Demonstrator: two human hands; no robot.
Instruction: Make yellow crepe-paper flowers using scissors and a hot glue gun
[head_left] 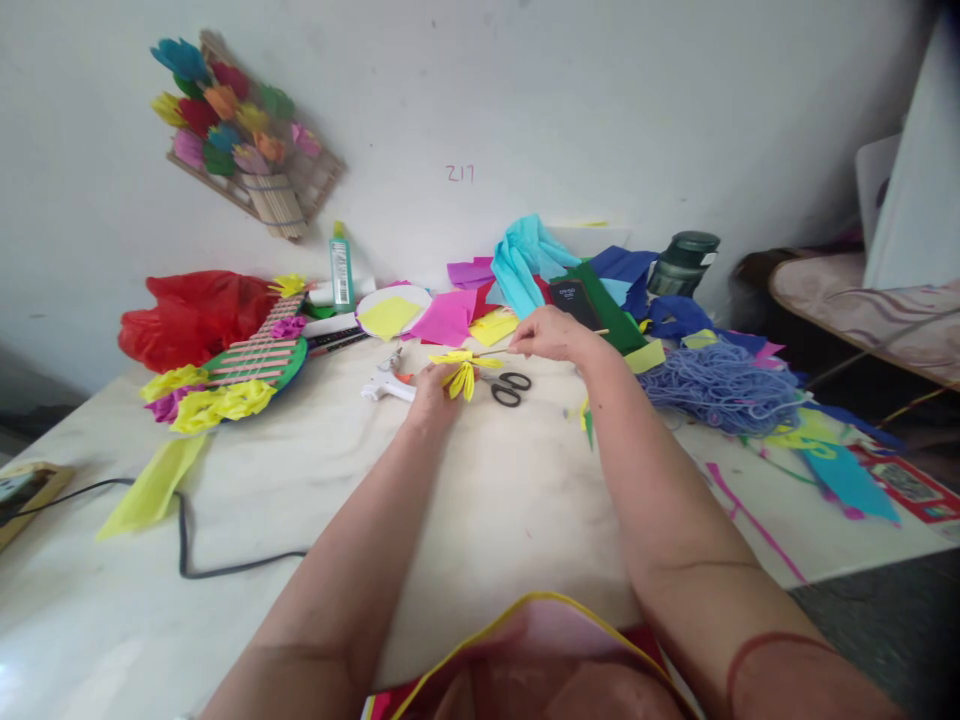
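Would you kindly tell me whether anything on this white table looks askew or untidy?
Yes: toward the right of the table, the blue-violet yarn heap looks tangled, sprawling loosely rather than neatly wound.

We hold one yellow paper flower, spread open, above the counter; one thin stick reaches it, nearly level.

The yellow flower partly hides the black-handled scissors.

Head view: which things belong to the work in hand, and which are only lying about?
In the work:
yellow paper flower, in the left hand
thin rod, in the right hand
probably scissors and glue gun, close by

Apparently lying about:
blue yarn
dark jar
red crumpled sheet
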